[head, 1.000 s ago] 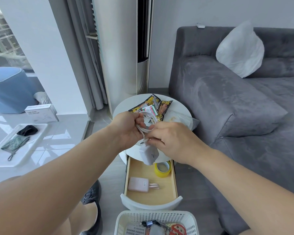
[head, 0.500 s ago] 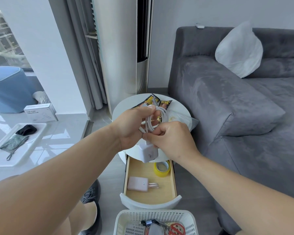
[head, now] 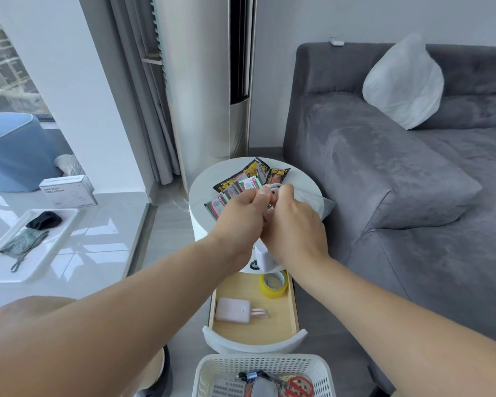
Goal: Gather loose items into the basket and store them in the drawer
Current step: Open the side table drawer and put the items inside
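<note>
Snack packets (head: 242, 186) remain on the round white surface (head: 201, 193) above the open wooden drawer (head: 254, 329), part-filled white basket (head: 262, 365) waiting, while left hand (head: 238, 214) and right hand (head: 294, 227) both grasp a white charger with coiled cable (head: 265, 257).

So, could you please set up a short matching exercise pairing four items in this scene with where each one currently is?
Things:
1. yellow tape roll
2. snack packets
3. white charger
4. white pillow

Places:
A. on the grey sofa
B. held by both hands
C. inside the open drawer
D. on the round white table

Pairs: 1-C, 2-D, 3-B, 4-A
</note>
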A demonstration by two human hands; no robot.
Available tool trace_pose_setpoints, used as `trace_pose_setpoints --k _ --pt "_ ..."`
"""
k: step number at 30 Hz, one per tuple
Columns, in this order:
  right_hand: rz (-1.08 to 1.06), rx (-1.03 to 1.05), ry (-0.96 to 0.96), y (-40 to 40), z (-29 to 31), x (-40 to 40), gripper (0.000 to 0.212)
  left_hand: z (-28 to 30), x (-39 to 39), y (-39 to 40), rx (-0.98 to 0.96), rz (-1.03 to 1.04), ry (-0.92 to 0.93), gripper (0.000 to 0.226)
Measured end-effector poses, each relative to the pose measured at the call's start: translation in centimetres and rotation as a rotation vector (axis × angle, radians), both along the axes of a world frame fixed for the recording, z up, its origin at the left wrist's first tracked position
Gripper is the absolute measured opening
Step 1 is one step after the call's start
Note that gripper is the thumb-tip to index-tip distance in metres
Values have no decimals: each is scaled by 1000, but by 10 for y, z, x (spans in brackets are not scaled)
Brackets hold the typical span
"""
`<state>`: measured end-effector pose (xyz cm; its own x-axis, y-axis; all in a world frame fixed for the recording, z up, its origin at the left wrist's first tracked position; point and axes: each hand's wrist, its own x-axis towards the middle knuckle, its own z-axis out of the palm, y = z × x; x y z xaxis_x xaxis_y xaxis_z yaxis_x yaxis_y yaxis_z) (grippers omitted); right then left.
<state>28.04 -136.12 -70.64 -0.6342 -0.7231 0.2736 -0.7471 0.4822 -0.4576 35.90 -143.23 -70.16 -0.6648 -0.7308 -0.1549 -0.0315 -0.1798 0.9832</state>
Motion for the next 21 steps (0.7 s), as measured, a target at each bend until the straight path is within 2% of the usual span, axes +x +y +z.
trace_pose_setpoints --k 4,8,12,15,17,19,21 --pt "32 74 99 -3 -7 -1 31 -5 -4 1 -132 33 -79 42" --pt "52 73 31 -6 -10 -8 30 -6 -5 -2 -208 54 -137 43" --pt "94 -15 -233 -4 -1 -14 37 -6 -3 -16 -123 138 -131 41" --pt "177 -74 -639 0 8 -20 31 -4 0 -25 -116 175 -147 38" --pt "202 -86 -808 6 14 -22 18 -5 2 -25 -145 183 -164 38" --pt "194 -76 -889 10 15 -20 20 -10 2 -24 -184 172 -187 37" --pt "184 -64 -828 12 9 -17 25 -14 2 -19 -217 137 -216 35"
